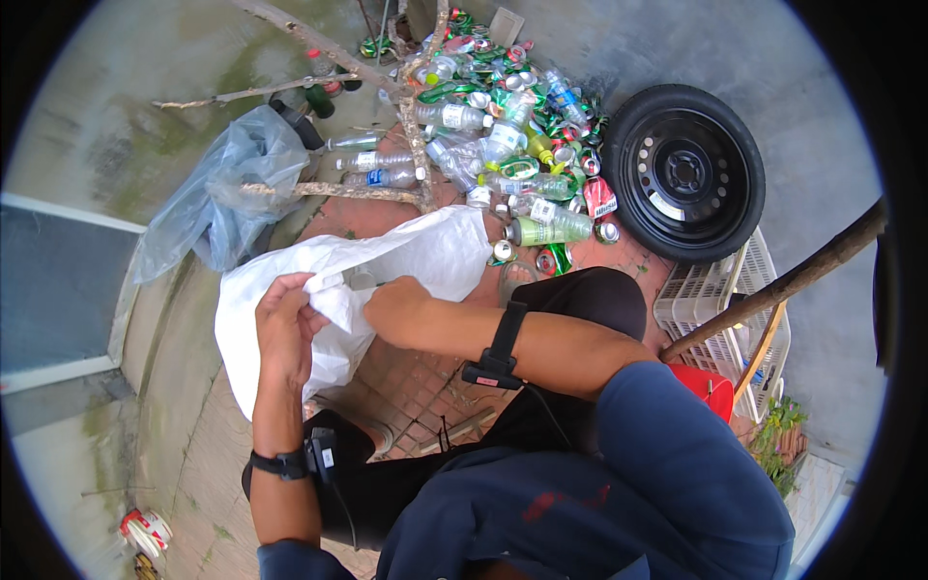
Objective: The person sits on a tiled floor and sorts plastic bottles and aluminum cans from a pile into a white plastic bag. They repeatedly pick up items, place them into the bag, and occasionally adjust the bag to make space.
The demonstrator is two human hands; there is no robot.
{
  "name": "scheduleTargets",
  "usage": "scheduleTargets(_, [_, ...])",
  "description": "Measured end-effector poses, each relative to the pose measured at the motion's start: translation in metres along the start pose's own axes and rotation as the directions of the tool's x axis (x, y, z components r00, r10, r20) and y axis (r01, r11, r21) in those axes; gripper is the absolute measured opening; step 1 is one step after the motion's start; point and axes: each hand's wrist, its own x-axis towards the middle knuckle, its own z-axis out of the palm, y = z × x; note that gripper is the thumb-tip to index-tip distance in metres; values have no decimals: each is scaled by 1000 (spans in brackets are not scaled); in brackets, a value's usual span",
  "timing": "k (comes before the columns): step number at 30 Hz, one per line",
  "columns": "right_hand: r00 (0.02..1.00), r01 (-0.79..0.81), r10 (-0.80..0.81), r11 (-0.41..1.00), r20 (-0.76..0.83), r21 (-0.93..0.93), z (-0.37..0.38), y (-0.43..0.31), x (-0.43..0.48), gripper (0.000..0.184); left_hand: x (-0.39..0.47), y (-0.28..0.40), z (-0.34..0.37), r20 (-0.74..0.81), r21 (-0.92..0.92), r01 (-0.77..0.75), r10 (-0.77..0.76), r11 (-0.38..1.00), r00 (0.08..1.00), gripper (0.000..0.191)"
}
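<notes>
A white woven plastic sack (268, 355) hangs between my hands, its mouth partly spread towards the bottle pile, with a clear bottle partly visible inside. My left hand (288, 319) pinches a bunched corner of its rim between thumb and fingers. Across from it, my right hand (397, 308) is curled at the near edge of the mouth; its fingers are hidden, so its hold cannot be told. Beyond the sack lie crushed clear plastic bottles (507, 138) and green and red drink cans (554, 259) in a heap on the red paving.
Bare branches (409, 138) stand over the heap. A translucent plastic bag (246, 167) lies at left. A spare wheel (684, 172) leans on the wall at right, above a white plastic crate (696, 297). A wooden pole (783, 283) slants past the crate, near a red object (707, 388).
</notes>
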Motion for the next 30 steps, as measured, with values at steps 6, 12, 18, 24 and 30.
scheduleTargets(6, [968,-181,199,975,151,-128,-19,18,-61,28,-11,-11,15,-26,14,-124,124,992,992,20])
scheduleTargets(12, [731,-144,178,984,659,-105,37,50,-70,54,-33,-6,0,-15,6,-167,168,986,986,20])
scheduleTargets(18, [267,-511,-69,836,961,201,221,58,-31,60,-32,1,0,48,-12,-134,135,991,990,20])
scheduleTargets(24, [21,-658,-275,720,961,221,303,27,-58,59,-41,0,-5,70,-19,-73,74,997,995,19])
scheduleTargets(30, [-96,-794,-396,584,913,170,336,-17,-85,54,-36,4,-9,5,-95,69,-68,993,998,16])
